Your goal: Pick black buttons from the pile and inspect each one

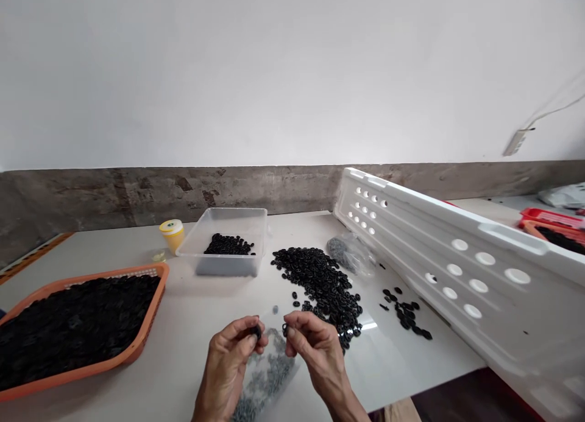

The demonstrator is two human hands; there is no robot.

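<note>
My left hand (228, 361) pinches a small black part (256, 332) between thumb and fingertips. Opposite it, a small gap away, my right hand (317, 346) grips another small black oval piece (285, 329), mostly covered by the fingers. Below both hands lies a clear plastic bag (269, 376) of small grey pieces, partly hidden by them. One loose grey piece (275, 310) rests just beyond the fingertips. A spread pile of black oval ring-like pieces (320, 282) covers the table beyond my right hand.
An orange basket (153, 309) heaped with black pieces stands left. Behind are a clear bin (228, 265) with black pieces and a yellow tub (172, 236). A tied clear bag (351, 254) and scattered black pieces (406, 315) lie near a tall white perforated panel (411, 239) on the right.
</note>
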